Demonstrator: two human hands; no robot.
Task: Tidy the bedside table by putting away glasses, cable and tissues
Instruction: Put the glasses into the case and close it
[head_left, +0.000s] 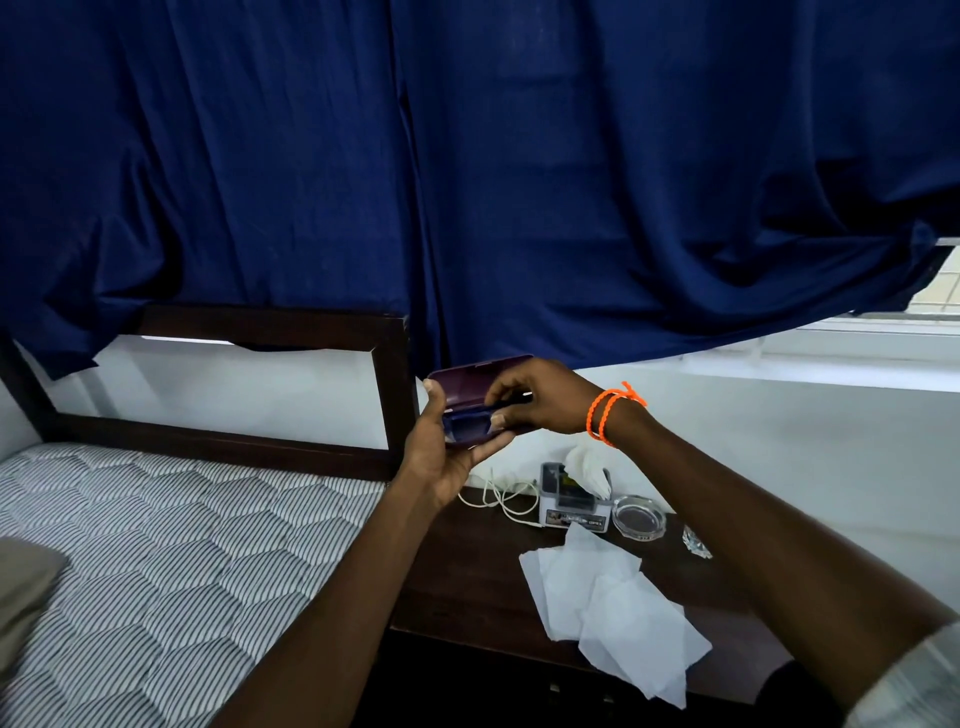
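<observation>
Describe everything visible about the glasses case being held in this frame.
The glasses case is a dark purple hard shell, hinged open, with the lid raised toward the curtain and a bluish lining in the base. It is held in the air above the bedside table's back edge. The left hand cradles its base from below; the right hand reaches into it, fingers on something dark inside, mostly hidden.

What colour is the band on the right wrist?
Bright orange, looped twice around the wrist: wrist band. Head view shows it clearly.

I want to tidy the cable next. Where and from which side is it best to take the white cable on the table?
Probably take the white cable at its bunched loops, coming from above. It lies loosely coiled and flat on the bedside table, left of the small box, so a top pinch gathers several strands.
</observation>
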